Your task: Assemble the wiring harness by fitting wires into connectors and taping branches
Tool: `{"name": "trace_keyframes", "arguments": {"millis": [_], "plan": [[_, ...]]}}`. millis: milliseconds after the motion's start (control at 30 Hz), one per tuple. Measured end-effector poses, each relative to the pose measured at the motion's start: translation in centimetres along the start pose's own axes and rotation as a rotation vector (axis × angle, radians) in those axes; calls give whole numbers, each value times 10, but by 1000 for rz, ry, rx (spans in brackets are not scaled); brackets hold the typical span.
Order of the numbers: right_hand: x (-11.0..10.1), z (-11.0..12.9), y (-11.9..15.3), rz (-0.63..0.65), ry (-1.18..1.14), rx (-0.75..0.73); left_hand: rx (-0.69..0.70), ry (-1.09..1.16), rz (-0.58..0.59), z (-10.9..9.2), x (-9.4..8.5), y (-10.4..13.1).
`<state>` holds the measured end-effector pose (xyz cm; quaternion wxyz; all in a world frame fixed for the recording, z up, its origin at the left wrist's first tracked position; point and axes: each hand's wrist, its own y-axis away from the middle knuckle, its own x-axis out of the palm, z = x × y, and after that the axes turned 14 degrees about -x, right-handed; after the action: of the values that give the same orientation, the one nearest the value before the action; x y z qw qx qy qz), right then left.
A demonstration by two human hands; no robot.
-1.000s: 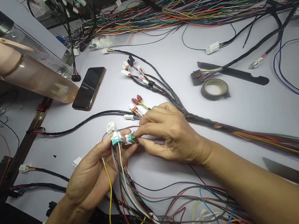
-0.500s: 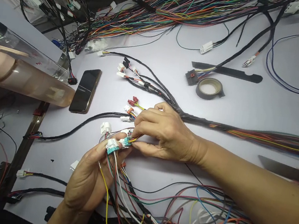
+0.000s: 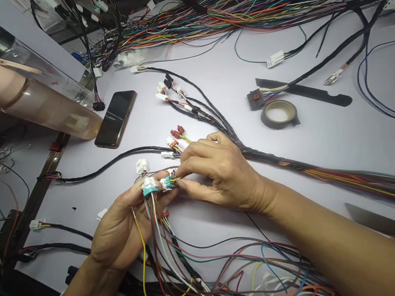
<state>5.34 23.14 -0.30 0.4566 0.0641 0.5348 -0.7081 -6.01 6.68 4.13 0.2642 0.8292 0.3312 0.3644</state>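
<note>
My left hand (image 3: 121, 230), palm up, holds a white and teal connector (image 3: 149, 187) between thumb and fingers, with white, brown and red wires hanging from it. A second white and teal connector (image 3: 167, 182) sits just right of it, at my left fingertips. My right hand (image 3: 219, 171) pinches thin yellow and dark wires (image 3: 177, 179) right at that second connector. A loose yellow wire (image 3: 141, 241) with a bare metal terminal dangles by my left palm. Beyond my right fingers lie red connectors (image 3: 177, 131) and a white and orange connector (image 3: 172, 142).
A phone (image 3: 116, 118) and lying bottles (image 3: 41, 102) are at the left. Black tape (image 3: 279, 114), a dark flat strip (image 3: 313, 93) and a black connector (image 3: 255, 99) lie beyond my right hand. Wire bundles (image 3: 217, 17) cross the back; a blade (image 3: 379, 220) is at right.
The whole view has shifted slightly. Both hands keep their hold, and my right fingers have moved a little at the wires of the second connector.
</note>
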Motion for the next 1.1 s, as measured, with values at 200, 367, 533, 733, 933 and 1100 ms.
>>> {"name": "trace_keyframes", "arguments": {"millis": [200,367,533,733,933,1100], "plan": [[1,0,1,6,-2,6,-39,28,-3,-1,3,3],[1,2,0,6,2,13,-82,62,6,-2,4,3],[2,2,1,10,0,17,-107,118,15,-3,5,3],[2,2,0,16,7,33,-114,161,25,-4,4,2],[0,4,-3,7,25,61,-132,157,0,-5,4,0],[-1,4,-2,-1,15,77,-150,117,-60,-7,5,0]]}}
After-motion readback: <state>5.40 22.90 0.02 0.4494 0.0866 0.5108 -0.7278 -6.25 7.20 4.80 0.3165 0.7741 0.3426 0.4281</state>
